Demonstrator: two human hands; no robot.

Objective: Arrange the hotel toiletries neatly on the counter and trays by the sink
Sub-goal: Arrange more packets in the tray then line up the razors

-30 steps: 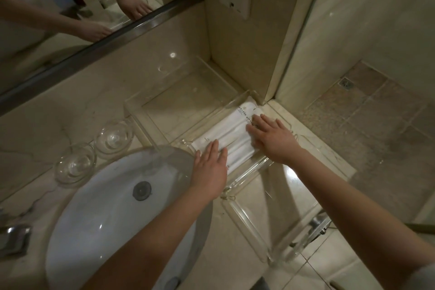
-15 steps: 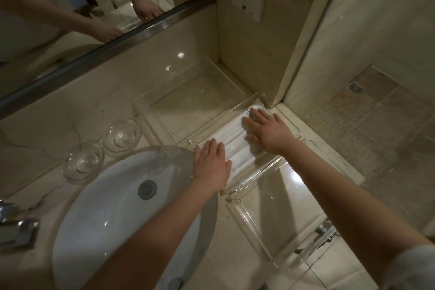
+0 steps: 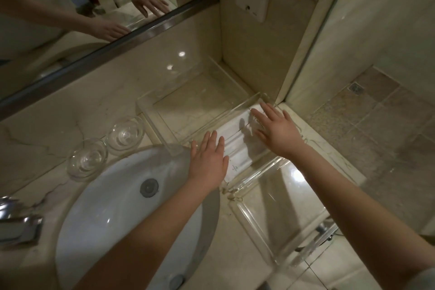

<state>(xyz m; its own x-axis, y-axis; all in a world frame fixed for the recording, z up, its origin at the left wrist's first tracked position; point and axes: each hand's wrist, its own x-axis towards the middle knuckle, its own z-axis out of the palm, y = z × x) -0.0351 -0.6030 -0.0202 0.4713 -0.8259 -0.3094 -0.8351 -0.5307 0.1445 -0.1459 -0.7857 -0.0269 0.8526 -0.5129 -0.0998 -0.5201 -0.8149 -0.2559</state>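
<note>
Far left: tap (image 3: pixel 18 221) on the bench (image 3: pixel 54 129), then a glass dish (image 3: pixel 87 159) and a second dish (image 3: pixel 124 135) just beside it, behind the sink (image 3: pixel 113 214). Nothing shows in either dish. Your left hand (image 3: pixel 208 160) lies flat at the near-left end of the white toiletry packets (image 3: pixel 235 141), grip unclosed, fingers straight and side by side. The packets lie side by side in the narrow middle tray (image 3: pixel 259 172), roughly square to its walls. Your right hand (image 3: pixel 277 132) is over their far-right end, fingers spread, pinching nothing; a shadow sits under the fingertips, so contact cannot be told. No items show in the back tray (image 3: pixel 200 101) in the wall corner or the near tray (image 3: pixel 277 214) at the bench edge. Judgement: one tray is loaded and nearly squared. With two trays unfilled and no other toiletries in view, most of the arranging looks left.
</note>
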